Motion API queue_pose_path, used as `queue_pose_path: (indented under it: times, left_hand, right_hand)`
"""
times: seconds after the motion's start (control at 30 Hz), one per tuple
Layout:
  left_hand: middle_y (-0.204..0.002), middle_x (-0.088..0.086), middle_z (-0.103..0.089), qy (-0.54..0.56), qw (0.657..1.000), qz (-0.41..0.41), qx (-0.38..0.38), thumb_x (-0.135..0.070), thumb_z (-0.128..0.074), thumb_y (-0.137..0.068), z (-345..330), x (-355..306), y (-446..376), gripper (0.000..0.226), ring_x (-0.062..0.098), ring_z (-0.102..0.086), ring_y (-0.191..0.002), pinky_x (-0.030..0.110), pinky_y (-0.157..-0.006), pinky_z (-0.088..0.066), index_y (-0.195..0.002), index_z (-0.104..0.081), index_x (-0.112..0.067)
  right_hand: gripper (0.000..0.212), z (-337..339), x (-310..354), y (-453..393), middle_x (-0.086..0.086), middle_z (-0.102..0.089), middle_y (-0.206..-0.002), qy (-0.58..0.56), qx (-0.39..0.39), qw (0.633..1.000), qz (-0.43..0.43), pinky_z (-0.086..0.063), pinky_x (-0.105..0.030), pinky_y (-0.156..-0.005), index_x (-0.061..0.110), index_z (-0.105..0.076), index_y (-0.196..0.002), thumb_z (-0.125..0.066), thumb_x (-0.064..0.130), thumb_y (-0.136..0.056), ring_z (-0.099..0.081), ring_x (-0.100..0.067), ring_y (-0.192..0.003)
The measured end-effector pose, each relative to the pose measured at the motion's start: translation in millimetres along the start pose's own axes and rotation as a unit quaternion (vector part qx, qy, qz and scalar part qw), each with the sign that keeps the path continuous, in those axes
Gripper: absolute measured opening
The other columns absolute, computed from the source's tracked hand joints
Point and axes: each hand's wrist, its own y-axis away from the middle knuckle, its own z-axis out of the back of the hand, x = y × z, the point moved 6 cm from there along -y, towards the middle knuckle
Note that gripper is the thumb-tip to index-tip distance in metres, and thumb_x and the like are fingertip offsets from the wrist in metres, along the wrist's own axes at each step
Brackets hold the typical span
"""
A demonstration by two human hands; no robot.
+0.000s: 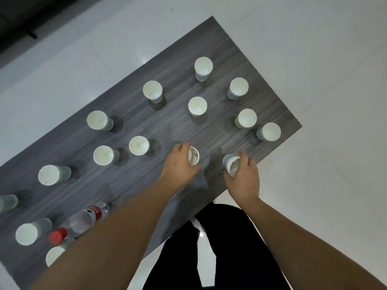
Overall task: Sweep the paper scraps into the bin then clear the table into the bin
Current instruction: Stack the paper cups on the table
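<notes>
the grey wood-grain table point(209, 49) lies slantwise over a pale tiled floor point(324, 59), and everything here is placed against it. near the table's near edge the left hand point(180, 162) has its fingers curled round a white paper cup point(193, 156), which is tilted so its mouth faces right. just to the right of it, at the same edge, the right hand point(244, 174) grips a second paper cup point(231, 164) from the side, also tilted, its pale blue wall turned to the table's middle. the two held cups are apart, with a strip of bare table between them.

many more paper cups stand upright across the table: one point(203, 68) near the far corner, one point(269, 131) by the right corner, one point(139, 145) just left of the left hand, and others spread to the left end. at the table's left end a clear plastic bottle point(83, 219) with a red cap point(58, 235) and a red label lies on its side, partly hidden by the left forearm. below the table's near edge the person's dark clothing shows over the floor.
</notes>
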Motion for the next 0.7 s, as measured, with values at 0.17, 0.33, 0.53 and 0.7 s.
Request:
queue_pose_path:
  times: [0.17, 0.33, 0.53, 0.7]
  left_hand:
    - [-0.13, 0.0, -0.046, 0.021, 0.998, -0.065, -0.017, -0.041, -0.075, -0.073, 16.5, -81.0, -29.7, 0.071, 0.019, -0.051, -0.109, 0.031, -0.088, -0.042, -0.134, -0.04, -0.026]
    - [-0.128, -0.001, -0.048, 0.03, 0.994, -0.106, -0.017, -0.035, -0.077, -0.073, -4.1, -145.0, -73.8, 0.067, 0.017, -0.051, -0.109, 0.028, -0.086, -0.041, -0.13, -0.044, -0.023]
    - [-0.133, -0.003, -0.046, 0.014, 0.997, -0.07, 0.025, -0.037, -0.077, -0.073, -70.8, -165.6, -128.0, 0.073, 0.019, -0.051, -0.113, 0.026, -0.089, -0.036, -0.136, -0.042, -0.026]
    - [-0.134, -0.005, -0.045, -0.045, 0.996, -0.039, 0.065, -0.033, -0.079, -0.07, -114.6, -157.5, -152.3, 0.072, 0.022, -0.053, -0.112, 0.032, -0.088, -0.044, -0.132, -0.044, -0.025]
  right_hand:
    - [0.07, 64.0, -28.4, -23.4, -0.015, -0.049, -0.124, -0.031, -0.074, 0.995, -0.055, -0.049, -0.04, -0.085, 0.015, -0.041, -0.139, -0.077, 0.026, -0.079, -0.055, -0.035, -0.106]
    - [0.075, 91.8, -60.8, -77.7, -0.015, -0.048, -0.127, -0.038, -0.084, 0.992, -0.081, -0.051, -0.04, -0.087, 0.014, -0.04, -0.141, -0.08, 0.035, -0.081, -0.056, -0.034, -0.108]
    - [0.075, 68.6, -94.6, -143.1, -0.011, -0.052, -0.129, -0.023, -0.004, 0.997, -0.069, -0.05, -0.042, -0.092, 0.018, -0.044, -0.138, -0.082, 0.038, -0.077, -0.054, -0.03, -0.112]
    - [0.078, 45.4, -121.6, -181.5, -0.011, -0.05, -0.13, -0.027, 0.067, 0.997, -0.036, -0.046, -0.039, -0.093, 0.017, -0.043, -0.141, -0.083, 0.033, -0.076, -0.05, -0.031, -0.116]
